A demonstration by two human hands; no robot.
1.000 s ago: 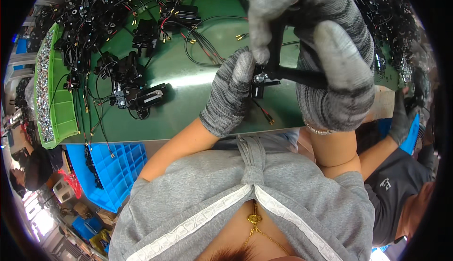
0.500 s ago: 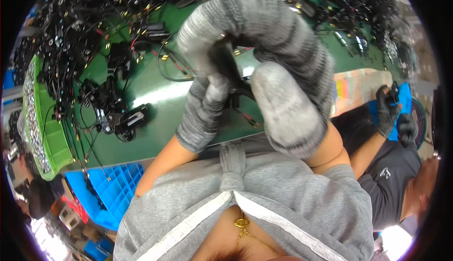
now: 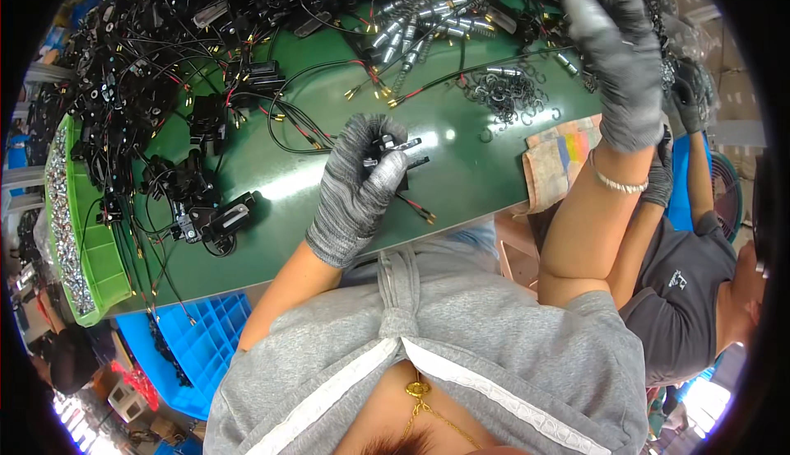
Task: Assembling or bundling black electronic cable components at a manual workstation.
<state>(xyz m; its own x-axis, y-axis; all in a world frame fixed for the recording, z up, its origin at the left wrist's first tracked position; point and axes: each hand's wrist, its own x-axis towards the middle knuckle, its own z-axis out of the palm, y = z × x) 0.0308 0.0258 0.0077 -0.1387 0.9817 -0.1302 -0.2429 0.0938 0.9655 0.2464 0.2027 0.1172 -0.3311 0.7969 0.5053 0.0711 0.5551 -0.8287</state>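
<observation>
My left hand (image 3: 355, 192), in a grey knitted glove, is closed round a small black part (image 3: 418, 160) with two prongs and some bright metal. Short wires with gold-coloured tips (image 3: 420, 208) hang out below that hand; its palm side hides most of the part. Far to the right, my right hand (image 3: 619, 64), gloved the same way, reaches over the table's far right edge area. Its fingers are stretched out and apart, above dark parts. Nearest to it on the table lie small black C-shaped clips (image 3: 510, 97) and a few silver cylinders (image 3: 568, 64).
A tangle of black wired parts (image 3: 123, 68) covers the far and left table. Silver cylinders with springs (image 3: 407, 35) lie at the back. A green bin (image 3: 99, 270) holds small metal pieces. Nearby are a blue crate (image 3: 193, 348), a folded cloth (image 3: 539, 175) and a gloved co-worker (image 3: 683, 307).
My right hand has left the middle, where both hands were close together, and swung far right and away. My left hand stays near the middle with the black part.
</observation>
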